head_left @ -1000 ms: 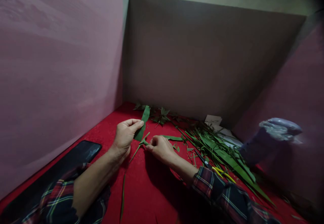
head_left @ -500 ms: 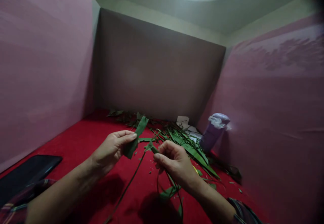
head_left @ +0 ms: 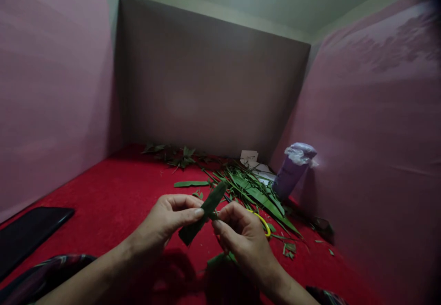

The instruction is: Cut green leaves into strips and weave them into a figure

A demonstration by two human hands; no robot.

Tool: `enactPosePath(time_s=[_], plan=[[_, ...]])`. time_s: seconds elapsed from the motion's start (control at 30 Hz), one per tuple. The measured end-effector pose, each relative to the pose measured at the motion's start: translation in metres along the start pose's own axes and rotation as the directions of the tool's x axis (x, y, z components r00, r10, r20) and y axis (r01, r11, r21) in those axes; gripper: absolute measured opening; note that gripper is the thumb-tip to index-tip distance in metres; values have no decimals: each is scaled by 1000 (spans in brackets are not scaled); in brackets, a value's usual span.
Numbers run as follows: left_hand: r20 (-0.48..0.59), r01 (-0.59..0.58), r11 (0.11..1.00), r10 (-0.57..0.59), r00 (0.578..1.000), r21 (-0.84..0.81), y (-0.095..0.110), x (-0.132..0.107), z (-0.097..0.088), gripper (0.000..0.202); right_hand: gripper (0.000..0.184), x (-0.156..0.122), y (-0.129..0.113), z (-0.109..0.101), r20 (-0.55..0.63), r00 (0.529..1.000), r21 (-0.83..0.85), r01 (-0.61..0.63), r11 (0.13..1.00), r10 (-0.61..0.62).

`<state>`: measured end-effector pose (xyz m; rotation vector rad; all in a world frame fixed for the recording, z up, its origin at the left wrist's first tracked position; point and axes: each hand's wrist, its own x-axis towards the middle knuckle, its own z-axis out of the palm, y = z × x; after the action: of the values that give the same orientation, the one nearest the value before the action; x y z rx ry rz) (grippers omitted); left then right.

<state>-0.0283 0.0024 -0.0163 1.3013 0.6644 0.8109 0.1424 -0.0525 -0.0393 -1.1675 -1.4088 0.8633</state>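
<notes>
My left hand (head_left: 168,220) pinches a broad green leaf strip (head_left: 214,197) between thumb and fingers, the strip slanting up to the right above the red cloth. Close against its right edge is my right hand (head_left: 246,238), thumb and forefinger pressed together on a thin leaf strand (head_left: 216,212), mostly hidden by the fingers. Another leaf piece (head_left: 217,261) shows below the right hand. Partly behind that hand lies a yellow scissor handle (head_left: 266,227).
A pile of long leaves and stems (head_left: 255,192) lies beyond my hands, with more leaves (head_left: 186,155) at the back. A purple container (head_left: 289,176) topped with clear plastic stands right, near white papers (head_left: 250,155). A black flat device (head_left: 36,231) lies left on the red cloth (head_left: 113,190).
My hands have come together, bringing the leaf strip against what the right hand pinches. The long stem hanging between them is out of sight. The yellow handle shows more.
</notes>
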Motion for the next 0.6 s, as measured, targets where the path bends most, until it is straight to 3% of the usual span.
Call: enactPosePath(time_s=[0.1, 0.33, 0.6], plan=[[-54, 13, 1000, -12, 998, 13, -3, 0, 2, 21, 16, -2, -3, 1, 41, 999, -1, -24, 1000, 24], [-42, 13, 1000, -13, 999, 17, -3, 0, 6, 19, 26, 0, -5, 2, 41, 997, 8, -62, 998, 62], [-125, 20, 999, -26, 992, -49, -12, -2, 9, 14, 28, -2, -6, 3, 82, 993, 59, -89, 994, 84]])
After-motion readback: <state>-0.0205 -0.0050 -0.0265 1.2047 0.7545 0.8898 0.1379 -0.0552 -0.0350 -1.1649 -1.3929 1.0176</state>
